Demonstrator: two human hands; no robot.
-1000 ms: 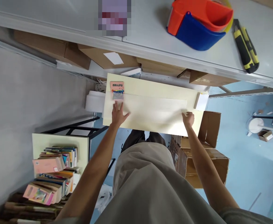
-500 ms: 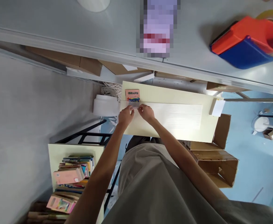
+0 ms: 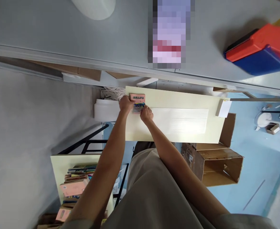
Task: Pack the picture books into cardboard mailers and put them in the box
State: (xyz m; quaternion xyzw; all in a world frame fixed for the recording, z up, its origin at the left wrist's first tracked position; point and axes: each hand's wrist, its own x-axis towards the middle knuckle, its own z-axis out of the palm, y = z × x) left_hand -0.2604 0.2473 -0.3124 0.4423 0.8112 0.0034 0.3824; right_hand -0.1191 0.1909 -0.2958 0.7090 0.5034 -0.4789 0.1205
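Note:
A small pink booklet (image 3: pixel 138 97) with a blue and yellow band lies at the left end of a pale yellow board. Clear plastic film (image 3: pixel 137 109) covers its lower part, greying the cover there. My left hand (image 3: pixel 125 104) is closed at the booklet's left edge, thumb on the edge and the other fingers mostly hidden. At the lower right corner my right hand (image 3: pixel 146 113) pinches the film with curled fingers. Just right of that hand, a stack of clear or white plastic sheets (image 3: pixel 180 120) lies flat on the board (image 3: pixel 183 99).
A white roll (image 3: pixel 106 109) is left of the board. Several books (image 3: pixel 75 186) are piled on a lower board at left. Open cardboard boxes (image 3: pixel 222 170) stand at right. A grey shelf (image 3: pixel 127 41) overhangs the far side, bearing a red and blue tape dispenser (image 3: pixel 261 51).
My left hand has moved up and left, from the film's lower edge to the booklet's left side. My right hand has shifted slightly down and left, and the film now covers the booklet's lower part.

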